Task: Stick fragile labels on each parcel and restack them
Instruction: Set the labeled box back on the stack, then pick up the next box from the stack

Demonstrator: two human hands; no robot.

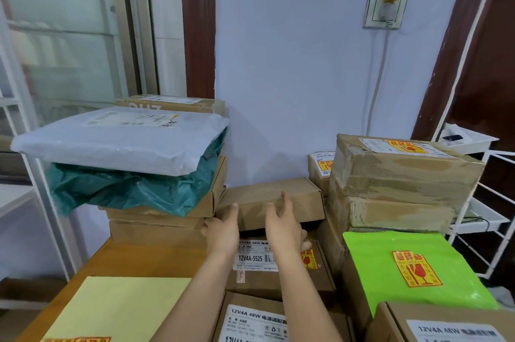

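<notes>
— Head camera view, looking down. What are the hands doing?

— Both are on a flat brown box (pixel 269 202) near the back edge of the worktop (pixel 117 258), close to the wall. The left hand (pixel 223 230) holds the box at its near left corner, with fingers on its front. The right hand (pixel 284 226) holds the near edge, fingers up the front and thumb underneath.

— What is the box on?

— Its near edge sits over a box with a white label (pixel 278 269). That box also has a red and yellow fragile sticker (pixel 308 259), partly hidden by the right hand.

— What is on the left?

— A pile of brown boxes (pixel 156 227) near the back left corner, with a green bag (pixel 125 191) and a white mail bag (pixel 119 141) on top.

— And on the right?

— Taped boxes (pixel 401 180) in a pile, the top one with a fragile sticker. In front of them is a bright green parcel (pixel 412 266) with a sticker too.

— Anything near the front edge?

— A yellow sheet (pixel 117 308) at the front left, and more labelled boxes (pixel 250 322) beside the arms.
</notes>
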